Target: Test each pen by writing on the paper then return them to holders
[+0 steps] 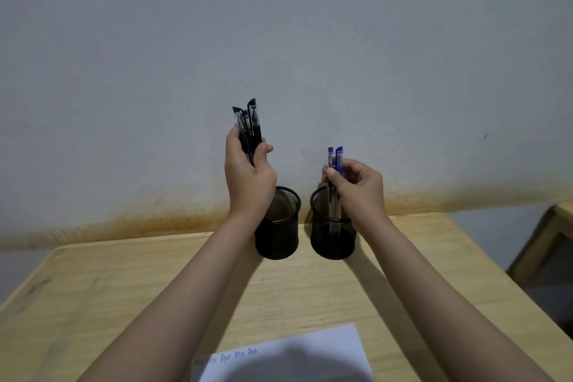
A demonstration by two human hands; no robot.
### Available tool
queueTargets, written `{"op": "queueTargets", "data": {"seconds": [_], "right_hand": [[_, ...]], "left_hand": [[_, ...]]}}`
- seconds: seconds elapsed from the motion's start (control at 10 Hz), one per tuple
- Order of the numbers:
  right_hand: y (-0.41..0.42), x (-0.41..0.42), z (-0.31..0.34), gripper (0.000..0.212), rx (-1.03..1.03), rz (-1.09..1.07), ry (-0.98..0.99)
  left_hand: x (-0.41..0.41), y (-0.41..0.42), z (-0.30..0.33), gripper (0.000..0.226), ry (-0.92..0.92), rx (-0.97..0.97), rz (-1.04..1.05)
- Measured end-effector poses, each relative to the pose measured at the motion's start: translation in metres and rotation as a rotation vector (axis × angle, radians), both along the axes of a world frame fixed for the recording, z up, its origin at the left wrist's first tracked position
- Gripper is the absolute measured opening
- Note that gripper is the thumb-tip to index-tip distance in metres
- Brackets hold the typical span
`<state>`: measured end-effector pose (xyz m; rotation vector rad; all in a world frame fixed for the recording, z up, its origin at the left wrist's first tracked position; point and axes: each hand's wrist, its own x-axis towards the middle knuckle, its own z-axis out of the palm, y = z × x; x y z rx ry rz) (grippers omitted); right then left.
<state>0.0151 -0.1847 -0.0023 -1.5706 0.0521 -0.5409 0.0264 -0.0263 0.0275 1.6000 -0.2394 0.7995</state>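
My left hand (pixel 248 170) grips a bundle of black pens (pixel 249 127), caps up, held above the left black mesh holder (pixel 279 236), which looks empty. My right hand (pixel 356 186) pinches blue pens (pixel 335 161) by their upper parts; their lower ends stand inside the right black mesh holder (pixel 331 239). A white paper (pixel 310 350) with blue scribbles along its top left lies on the wooden table at the near edge, partly under a shadow.
The light wooden table (pixel 124 288) meets a grey wall (pixel 279 25) with an orange-stained lower band. The two holders stand close together near the wall. A second wooden piece of furniture (pixel 545 245) sits to the right, past the table's edge.
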Motion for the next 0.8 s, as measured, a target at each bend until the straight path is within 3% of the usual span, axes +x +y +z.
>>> {"op": "queueTargets", "data": {"seconds": [0.5, 0.8], "right_hand": [[0.007, -0.001, -0.006, 0.022, -0.062, -0.034, -0.022], [0.022, -0.011, 0.044, 0.031, -0.293, -0.196, -0.206]], "left_hand": [[-0.002, -0.012, -0.032, 0.055, 0.283, 0.091, -0.064], [-0.015, -0.002, 0.017, 0.054, 0.216, 0.186, 0.190]]}}
